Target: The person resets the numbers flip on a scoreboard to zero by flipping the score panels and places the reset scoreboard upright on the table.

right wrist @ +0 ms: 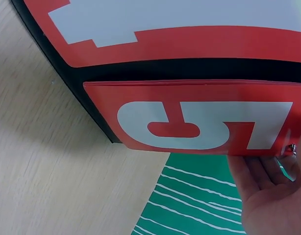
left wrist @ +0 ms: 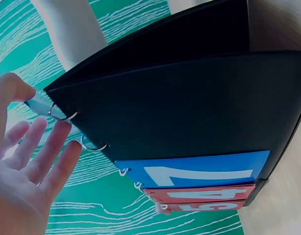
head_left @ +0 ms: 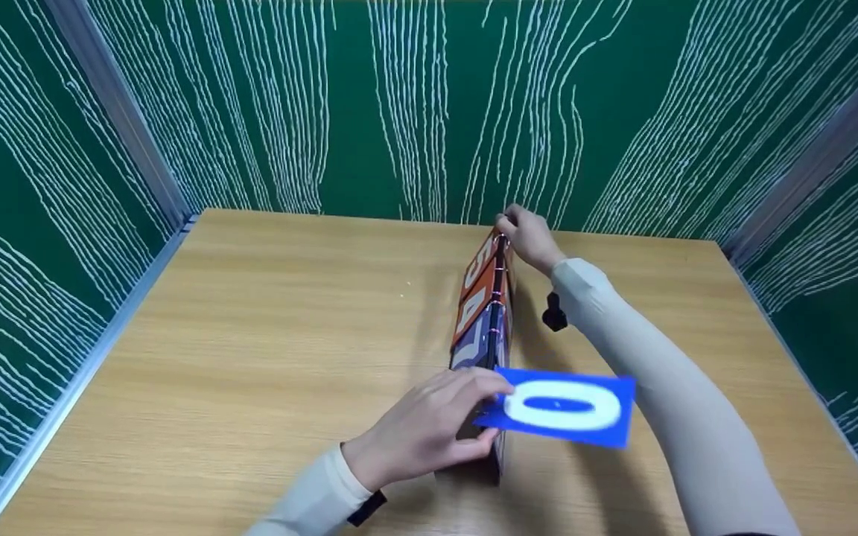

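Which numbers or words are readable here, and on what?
"0": held blue card in left hand
"7": hanging blue card on the black stand
"4": neighbouring red card
"5": far red card, same face
"5": opposite-face red card near the right hand
Adjoining red card: cut off, unreadable
No words.

Broad room lay over the tabletop (head_left: 272, 320) left of the flip scoreboard (head_left: 478, 311), the left hand (head_left: 429, 426) and blue card (head_left: 557, 406) blocked its near top, the right hand (head_left: 530, 235) its far end, the right forearm (head_left: 660, 365) slanted along its right.
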Action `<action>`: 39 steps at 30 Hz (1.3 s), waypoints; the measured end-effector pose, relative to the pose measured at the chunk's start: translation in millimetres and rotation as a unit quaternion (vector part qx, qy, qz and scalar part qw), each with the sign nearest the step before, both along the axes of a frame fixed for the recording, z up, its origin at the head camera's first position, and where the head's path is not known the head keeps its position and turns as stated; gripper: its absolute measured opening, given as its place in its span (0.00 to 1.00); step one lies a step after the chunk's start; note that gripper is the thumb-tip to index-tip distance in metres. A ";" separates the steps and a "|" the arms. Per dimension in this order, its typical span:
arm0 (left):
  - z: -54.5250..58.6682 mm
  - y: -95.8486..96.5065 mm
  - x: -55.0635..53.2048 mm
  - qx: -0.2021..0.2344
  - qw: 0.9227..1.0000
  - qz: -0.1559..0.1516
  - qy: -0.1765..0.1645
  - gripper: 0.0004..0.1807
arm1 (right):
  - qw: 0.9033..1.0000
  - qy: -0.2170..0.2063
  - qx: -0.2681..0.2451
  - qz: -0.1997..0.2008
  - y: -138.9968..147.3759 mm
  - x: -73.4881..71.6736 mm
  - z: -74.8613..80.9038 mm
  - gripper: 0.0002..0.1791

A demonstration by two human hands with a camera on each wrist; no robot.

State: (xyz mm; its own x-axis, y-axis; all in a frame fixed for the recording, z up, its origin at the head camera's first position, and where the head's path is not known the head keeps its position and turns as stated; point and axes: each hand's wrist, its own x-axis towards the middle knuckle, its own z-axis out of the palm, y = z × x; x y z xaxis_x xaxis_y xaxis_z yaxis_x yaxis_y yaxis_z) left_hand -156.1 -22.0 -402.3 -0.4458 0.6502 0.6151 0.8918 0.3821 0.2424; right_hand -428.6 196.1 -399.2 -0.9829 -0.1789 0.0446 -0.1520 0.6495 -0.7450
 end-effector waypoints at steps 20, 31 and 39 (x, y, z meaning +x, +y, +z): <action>-7.8 5.8 0.6 -0.081 0.990 0.001 0.119 0.03 | 1.000 -0.003 -0.004 0.001 -1.2 1.1 -0.5 0.18; -10.9 7.7 1.3 -0.114 0.978 0.015 0.172 0.07 | 1.000 0.000 -0.001 0.000 0.1 -0.8 -1.9 0.19; -13.0 10.0 1.2 -0.120 0.975 0.029 0.185 0.07 | 1.000 -0.008 0.000 -0.004 0.5 1.2 -0.1 0.19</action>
